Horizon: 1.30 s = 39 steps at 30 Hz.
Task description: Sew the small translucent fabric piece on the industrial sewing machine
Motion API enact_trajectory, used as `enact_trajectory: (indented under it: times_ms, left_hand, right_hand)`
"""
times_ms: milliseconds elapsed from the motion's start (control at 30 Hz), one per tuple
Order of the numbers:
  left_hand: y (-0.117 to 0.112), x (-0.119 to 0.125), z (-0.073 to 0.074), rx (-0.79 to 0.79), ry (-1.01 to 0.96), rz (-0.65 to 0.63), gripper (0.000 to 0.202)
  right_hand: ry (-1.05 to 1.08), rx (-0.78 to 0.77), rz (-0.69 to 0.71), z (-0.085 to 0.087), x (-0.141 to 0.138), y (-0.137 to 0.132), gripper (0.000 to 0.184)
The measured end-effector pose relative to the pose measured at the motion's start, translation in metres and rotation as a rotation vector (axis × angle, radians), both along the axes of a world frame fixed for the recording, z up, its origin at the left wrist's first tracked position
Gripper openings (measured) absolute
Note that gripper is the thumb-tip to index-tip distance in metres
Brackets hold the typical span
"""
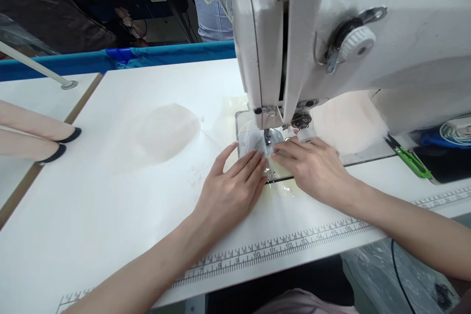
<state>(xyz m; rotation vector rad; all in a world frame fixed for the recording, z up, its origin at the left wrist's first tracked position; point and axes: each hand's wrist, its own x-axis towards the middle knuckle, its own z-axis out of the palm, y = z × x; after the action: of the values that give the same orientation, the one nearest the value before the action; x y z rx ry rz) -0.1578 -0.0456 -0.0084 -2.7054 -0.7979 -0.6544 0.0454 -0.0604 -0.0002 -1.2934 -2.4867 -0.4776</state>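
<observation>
A small piece of sheer white fabric (252, 140) lies on the metal needle plate, at the presser foot (267, 137) of a white sewing machine (401, 29). My left hand (233, 184) rests flat on it just left of the foot, fingers stretched out and thumb spread. From the other side my right hand (312, 169) reaches in, its extended, slightly bent fingers touching the plate beside the foot. The area under those fingers is hidden. Behind my right hand, a pale pink sheer fabric (353, 120) lies beneath the machine arm.
Green thread snips (410, 158) lie at the right, against a dark flat object (447, 162). Two beige tubes with black ends (37, 125) extend in from the left. A printed ruler (257, 255) runs along the table's front edge. Other people are beyond the blue cloth edge (176, 53).
</observation>
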Motion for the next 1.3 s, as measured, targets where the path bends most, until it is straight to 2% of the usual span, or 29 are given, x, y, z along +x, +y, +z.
enact_trajectory:
  times_ms: [267, 567, 767, 867, 967, 1033, 1100, 1200, 1233, 1300]
  left_hand:
    - [0.010, 0.000, -0.006, -0.039, -0.005, 0.017, 0.027]
    - [0.024, 0.001, -0.006, -0.079, -0.029, 0.050, 0.029]
    - [0.028, 0.000, -0.008, -0.140, -0.039, 0.122, 0.035]
    - [0.030, -0.002, -0.009, -0.147, -0.067, 0.190, 0.032]
    - [0.033, -0.008, -0.003, -0.159, -0.053, 0.264, 0.028]
    - [0.034, -0.016, 0.009, -0.202, -0.020, 0.274, 0.028]
    - [0.032, -0.028, 0.029, -0.368, 0.017, 0.207, 0.027]
    - [0.025, -0.047, 0.061, -0.835, 0.017, 0.069, 0.024]
    - [0.023, -0.054, 0.070, -0.937, 0.003, 0.044, 0.024]
    - [0.019, -0.067, 0.082, -1.047, -0.041, 0.026, 0.024]
  right_hand:
    - [-0.065, -0.027, -0.036, -0.001, 0.000, 0.005, 0.035]
    - [-0.089, -0.001, -0.044, -0.005, 0.003, 0.011, 0.034]
    - [-0.047, 0.014, -0.042, -0.002, 0.004, 0.009, 0.034]
    - [-0.018, -0.012, -0.040, 0.002, 0.004, 0.009, 0.033]
    - [0.055, -0.043, -0.030, 0.003, 0.004, 0.008, 0.033]
    - [0.168, -0.079, 0.050, 0.005, 0.002, 0.005, 0.033]
    - [0.325, -0.193, 0.190, 0.009, -0.003, 0.001, 0.035]
    - [0.559, -0.559, 0.278, 0.022, -0.016, -0.005, 0.055]
    - [0.634, -0.717, 0.266, 0.027, -0.021, -0.005, 0.054]
    - [0.795, -1.029, 0.257, 0.037, -0.032, -0.004, 0.030]
